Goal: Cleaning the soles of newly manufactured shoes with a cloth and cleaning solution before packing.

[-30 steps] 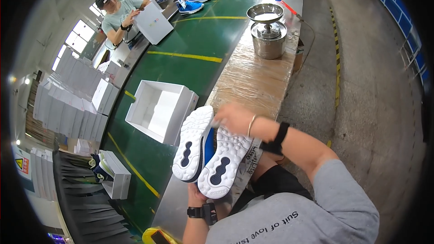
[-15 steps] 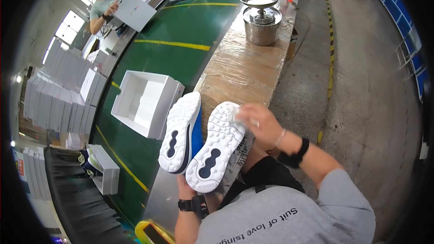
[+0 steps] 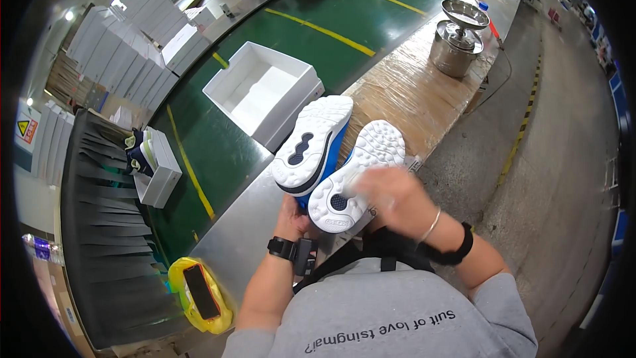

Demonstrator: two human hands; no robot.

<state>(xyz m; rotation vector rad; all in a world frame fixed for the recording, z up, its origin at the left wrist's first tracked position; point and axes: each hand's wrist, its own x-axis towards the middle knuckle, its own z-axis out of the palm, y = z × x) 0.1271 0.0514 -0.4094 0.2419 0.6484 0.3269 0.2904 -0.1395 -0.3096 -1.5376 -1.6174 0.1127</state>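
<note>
Two blue sneakers with white soles, the left shoe (image 3: 317, 136) and the right shoe (image 3: 381, 142), are held side by side, soles up. My left hand (image 3: 290, 220) grips them from below near the heels, its fingers mostly hidden. Over the lower half of the right shoe's sole is my right hand (image 3: 391, 199), smeared by motion. Its fingers press a small white cloth (image 3: 352, 187) to the sole, near the dark heel insert. The cloth is blurred.
An open white shoebox (image 3: 288, 113) sits on the green conveyor (image 3: 318, 46) beyond the shoes. A metal pot with a dish (image 3: 454, 50) stands on the plastic-wrapped bench. Near my left forearm, a phone (image 3: 201, 292) lies on a yellow bag. Stacked boxes (image 3: 109, 46) rise at far left.
My right hand has moved down the right shoe's sole from the toe toward the heel. My view has shifted, and the person across the conveyor is now mostly out of frame.
</note>
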